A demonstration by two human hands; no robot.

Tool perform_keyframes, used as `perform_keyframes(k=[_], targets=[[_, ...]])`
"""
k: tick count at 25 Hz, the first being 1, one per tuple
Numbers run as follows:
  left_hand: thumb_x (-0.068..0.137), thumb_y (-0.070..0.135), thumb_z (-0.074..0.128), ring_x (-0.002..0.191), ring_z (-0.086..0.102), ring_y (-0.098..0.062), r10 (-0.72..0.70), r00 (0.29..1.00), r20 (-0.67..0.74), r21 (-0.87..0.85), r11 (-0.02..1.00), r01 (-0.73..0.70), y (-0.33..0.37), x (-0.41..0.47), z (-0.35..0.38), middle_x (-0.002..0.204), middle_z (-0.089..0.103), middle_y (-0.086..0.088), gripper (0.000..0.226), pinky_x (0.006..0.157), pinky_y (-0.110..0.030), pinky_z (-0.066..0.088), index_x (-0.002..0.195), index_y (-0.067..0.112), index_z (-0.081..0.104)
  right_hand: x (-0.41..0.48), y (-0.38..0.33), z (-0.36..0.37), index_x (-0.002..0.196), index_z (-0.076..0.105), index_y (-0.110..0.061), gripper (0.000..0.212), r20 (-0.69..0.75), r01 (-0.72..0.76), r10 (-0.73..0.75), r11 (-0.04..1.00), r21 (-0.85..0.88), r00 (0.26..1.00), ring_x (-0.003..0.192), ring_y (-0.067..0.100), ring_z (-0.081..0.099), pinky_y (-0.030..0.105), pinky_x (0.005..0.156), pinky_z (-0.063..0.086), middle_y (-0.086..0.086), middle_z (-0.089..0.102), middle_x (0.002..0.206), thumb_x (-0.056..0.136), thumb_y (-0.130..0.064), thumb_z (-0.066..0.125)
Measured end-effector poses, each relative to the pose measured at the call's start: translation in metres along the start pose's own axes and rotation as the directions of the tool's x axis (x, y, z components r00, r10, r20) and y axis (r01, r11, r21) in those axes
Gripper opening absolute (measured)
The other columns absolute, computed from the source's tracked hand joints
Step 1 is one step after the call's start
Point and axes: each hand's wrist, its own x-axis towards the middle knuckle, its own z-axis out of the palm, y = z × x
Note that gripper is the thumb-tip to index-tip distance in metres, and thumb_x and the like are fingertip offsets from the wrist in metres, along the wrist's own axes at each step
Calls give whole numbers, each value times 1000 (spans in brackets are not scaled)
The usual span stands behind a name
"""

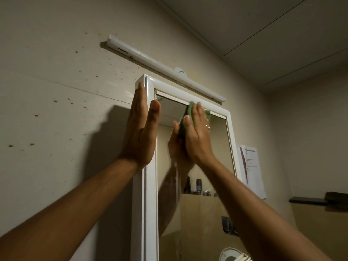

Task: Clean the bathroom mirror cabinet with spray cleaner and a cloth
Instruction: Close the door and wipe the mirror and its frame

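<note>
Right now both arms are raised and both hands are flat. The left hand (140, 129) lies with straight, closed fingers against the outer side of the white cabinet (148, 204), its thumb laid over the front edge, bracing it. The right hand (197, 134) presses a green cloth (189, 112) against the mirror (170, 110) with fingers extended, not curled round it. The cloth sits under the right palm and fingertips, right at the top edge of the glass, just below the frame's upper bar. No spray bottle is in view.

The risks, as I judge them:
- The cloth is held only by flat pressure. If that pressure eases during a stroke, it could slip out from under the right palm and drop.
- A light bar (160, 63) hangs just above the right fingertips. An upward stroke that overshoots the frame could knock it or wet it.
- What looks like a wet streak runs down the glass below the right wrist. Left too long, it may dry into marks or drip off the lower edge.
- A ring shows on the right hand. If the cloth bunches to one side, metal could drag on the glass.
- Pushing hard on the door while the left hand lets go might swing or rattle it.
</note>
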Motion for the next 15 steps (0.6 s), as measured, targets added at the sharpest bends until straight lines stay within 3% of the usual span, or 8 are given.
perform_keyframes(k=[3, 5, 7, 9, 10, 12, 13, 15], targets=[[76, 97, 24, 154, 10, 5, -9, 996, 85, -127, 992, 20, 5, 1, -13, 171, 1, 19, 113, 126, -30, 19, 165, 32, -1, -10, -70, 27, 162, 17, -19, 64, 77, 184, -186, 983, 26, 980, 156, 5, -2, 39, 128, -1, -6, 6, 171, 105, -45, 26], [70, 101, 27, 142, 23, 20, -51, 987, 155, -184, 980, 80, 11, 1, -23, 164, 9, 32, 116, 110, -6, 30, 164, 38, 2, -27, -82, 27, 162, 20, -17, 61, 97, 221, -227, 973, 71, 969, 156, 5, 0, 44, 128, 2, -4, 10, 171, 105, -40, 29], [68, 102, 26, 132, 23, 31, -66, 981, 183, -175, 980, 98, 16, -3, -28, 161, 11, 34, 116, 96, 6, 29, 164, 40, 3, -56, -72, 24, 162, 22, -18, 59, 102, 267, -272, 962, 58, 957, 156, 7, 1, 48, 128, 7, -4, 13, 170, 106, -35, 32], [66, 103, 23, 130, 15, 35, -64, 985, 163, -131, 988, 86, 18, -9, -21, 167, 3, 28, 119, 98, 8, 23, 164, 39, 0, -79, -61, 20, 162, 23, -21, 59, 138, 329, -325, 944, -8, 936, 157, 10, 1, 50, 127, 10, -5, 12, 170, 106, -33, 35], [65, 104, 20, 133, 11, 33, -61, 989, 132, -96, 993, 74, 18, -12, -16, 169, 0, 25, 120, 104, 5, 20, 164, 39, -1, -83, -56, 19, 162, 23, -21, 59, 155, 356, -346, 933, -42, 925, 157, 12, 1, 51, 127, 12, -5, 12, 171, 106, -32, 36], [69, 102, 15, 148, 4, 18, -52, 996, 66, -3, 999, 52, 14, -12, -8, 171, -4, 20, 117, 124, -18, 12, 164, 36, -3, -80, -37, 10, 162, 23, -22, 58, 176, 378, -356, 919, -112, 918, 157, 13, 3, 51, 126, 14, -5, 13, 170, 106, -32, 36], [72, 100, 12, 153, 0, 9, -45, 998, 46, 46, 998, 43, 12, -12, -4, 171, -5, 18, 115, 129, -32, 8, 164, 34, -3, -77, -16, 2, 162, 22, -24, 58, 167, 347, -324, 927, -139, 931, 157, 12, 3, 51, 126, 15, -7, 12, 170, 106, -32, 36], [76, 97, 8, 155, -4, 2, -21, 1000, 13, 134, 991, 20, 9, -14, 1, 172, -6, 15, 111, 130, -44, 7, 165, 30, -4, -69, 46, -24, 162, 19, -30, 57, 97, 232, -219, 959, -161, 971, 157, 8, 5, 53, 126, 17, -14, 11, 170, 107, -36, 34]])
